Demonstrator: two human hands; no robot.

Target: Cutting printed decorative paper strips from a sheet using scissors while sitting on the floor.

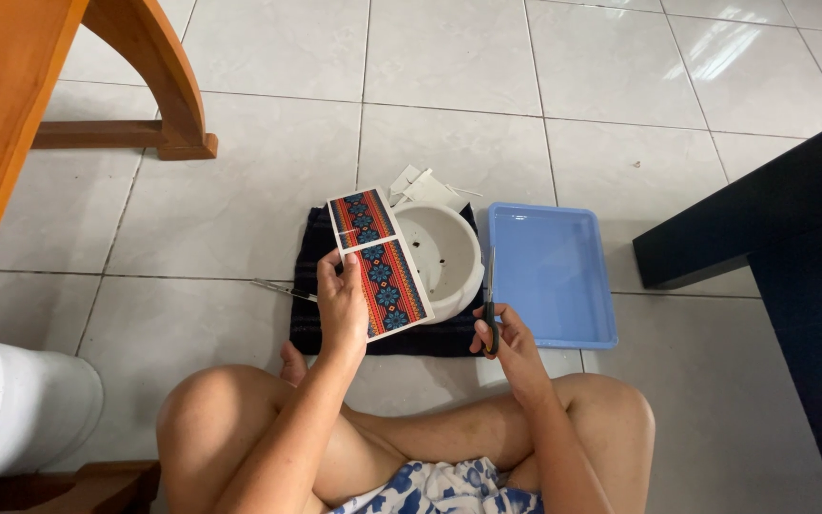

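Note:
I sit cross-legged on a tiled floor. My left hand (pixel 342 306) holds up a patterned sheet (pixel 378 259) with red, blue and black bands and white borders. My right hand (pixel 506 341) grips a pair of scissors (pixel 490 303) by the handles, blades pointing away from me and closed or nearly so. A white plastic pot (pixel 441 255) lies on a dark cloth (pixel 314 257) in front of my knees, partly behind the sheet.
A light blue tray (pixel 552 274) sits right of the pot. White paper scraps (pixel 420 186) lie behind the pot. A thin metal tool (pixel 283 289) rests left of the cloth. Wooden furniture (pixel 68 86) stands at left, a white container (pixel 11 409) lower left, dark furniture (pixel 792 238) at right.

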